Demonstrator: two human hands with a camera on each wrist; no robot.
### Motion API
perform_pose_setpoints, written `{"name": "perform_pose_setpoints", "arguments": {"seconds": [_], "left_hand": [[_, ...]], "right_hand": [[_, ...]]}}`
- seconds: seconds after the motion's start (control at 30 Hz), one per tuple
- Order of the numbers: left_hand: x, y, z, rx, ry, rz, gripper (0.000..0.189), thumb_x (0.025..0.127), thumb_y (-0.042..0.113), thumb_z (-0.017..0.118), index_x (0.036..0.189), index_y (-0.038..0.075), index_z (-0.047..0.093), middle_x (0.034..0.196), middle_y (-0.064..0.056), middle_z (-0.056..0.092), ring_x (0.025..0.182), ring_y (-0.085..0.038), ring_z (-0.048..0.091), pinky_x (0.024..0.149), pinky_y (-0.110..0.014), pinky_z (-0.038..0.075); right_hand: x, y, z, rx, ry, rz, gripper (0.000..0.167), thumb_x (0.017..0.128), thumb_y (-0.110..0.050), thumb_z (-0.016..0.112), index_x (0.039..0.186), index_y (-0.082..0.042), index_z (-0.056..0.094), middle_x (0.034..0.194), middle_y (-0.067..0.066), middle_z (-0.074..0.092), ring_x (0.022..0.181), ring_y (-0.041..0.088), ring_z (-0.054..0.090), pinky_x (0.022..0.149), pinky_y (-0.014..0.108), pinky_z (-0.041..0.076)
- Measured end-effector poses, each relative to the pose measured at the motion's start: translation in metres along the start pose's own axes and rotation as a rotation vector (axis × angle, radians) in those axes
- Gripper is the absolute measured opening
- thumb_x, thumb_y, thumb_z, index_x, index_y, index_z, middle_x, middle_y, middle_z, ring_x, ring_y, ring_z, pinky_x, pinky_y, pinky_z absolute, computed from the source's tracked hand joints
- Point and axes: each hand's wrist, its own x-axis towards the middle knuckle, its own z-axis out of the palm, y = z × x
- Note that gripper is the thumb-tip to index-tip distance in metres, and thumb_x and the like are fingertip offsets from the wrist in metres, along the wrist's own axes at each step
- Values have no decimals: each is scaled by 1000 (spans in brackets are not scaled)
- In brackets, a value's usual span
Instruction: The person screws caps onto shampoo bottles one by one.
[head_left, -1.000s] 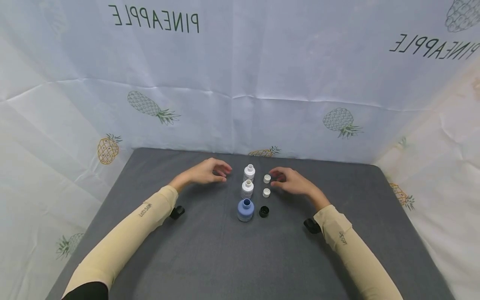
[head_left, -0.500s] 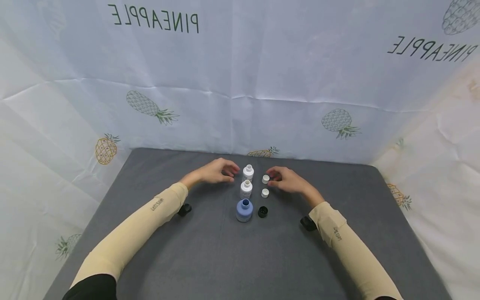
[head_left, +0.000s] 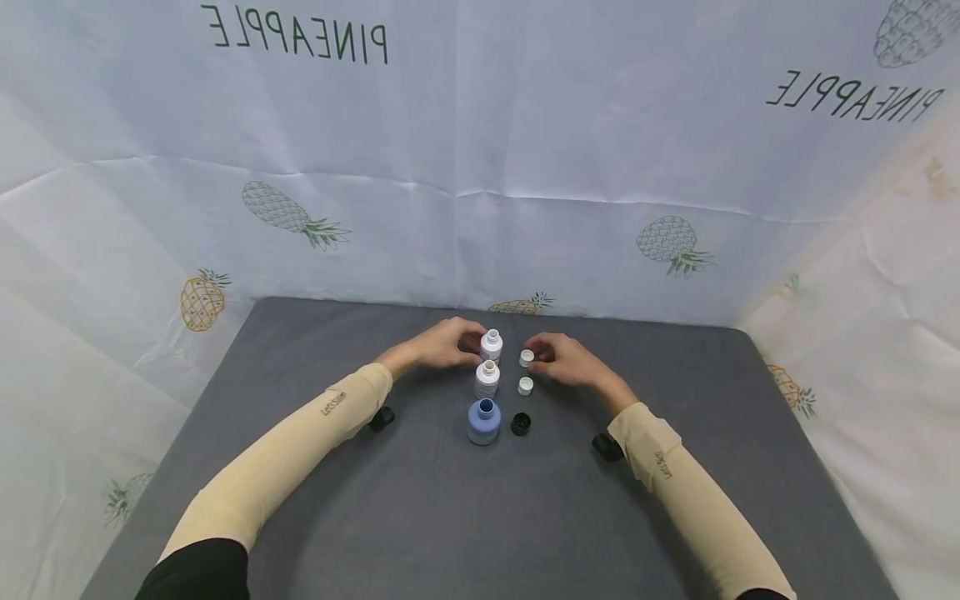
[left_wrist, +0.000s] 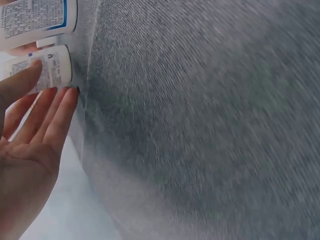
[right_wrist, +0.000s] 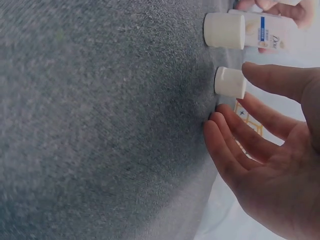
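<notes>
Several open-necked bottles stand upright in a column: a far white bottle (head_left: 491, 343), a nearer white bottle (head_left: 487, 379) and a blue bottle (head_left: 483, 422). My left hand (head_left: 452, 342) is at the left side of the far white bottle; in the left wrist view its thumb overlaps that bottle (left_wrist: 52, 75) and the fingers reach its edge, so firm contact cannot be told. To the right, my right hand (head_left: 567, 358) has thumb and forefinger around the far white cap (right_wrist: 230, 83), close to it or touching. Another white cap (head_left: 526, 386) and a black cap (head_left: 521, 423) lie nearer.
Dark grey cloth covers the table (head_left: 435, 517). Behind it hangs a pale curtain (head_left: 555, 142) printed with pineapples. Black wrist cameras sit under both forearms.
My left hand has moved right, up to the far white bottle. My right hand has shifted slightly left, to the far white cap. The bottles and caps stand as before.
</notes>
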Motion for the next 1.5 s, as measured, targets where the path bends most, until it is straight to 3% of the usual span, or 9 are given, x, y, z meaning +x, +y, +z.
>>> {"name": "perform_pose_setpoints", "arguments": {"seconds": [0.43,1.1,1.3,1.5], "left_hand": [[5,1,5,67,37,-12,41,99,7,78,138,-1,69,134,-18,76,125,-33,75,111,-41,62],[-9,6,-8,4,143,-49,49,94,18,86,138,3,71,133,-16,77,123,-37,76,106,-43,64],[-12,6,-12,-2,183,-48,45,95,15,85,136,2,72,128,-16,78,121,-38,77,105,-44,65],[-14,6,-14,3,193,-43,46,94,16,85,136,1,72,127,-18,78,118,-38,77,103,-45,66]], "right_hand": [[7,-7,6,-58,0,3,36,103,-11,72,137,1,68,134,22,71,116,35,70,99,51,61],[12,-3,2,-80,26,-11,25,101,-6,73,125,1,72,125,21,74,110,35,75,93,48,64],[11,-9,-1,-44,61,12,27,102,-6,71,129,1,71,131,22,74,123,41,74,104,54,63],[13,-19,-4,10,121,-37,29,101,-1,71,129,5,70,130,24,74,128,43,73,110,54,61]]}}
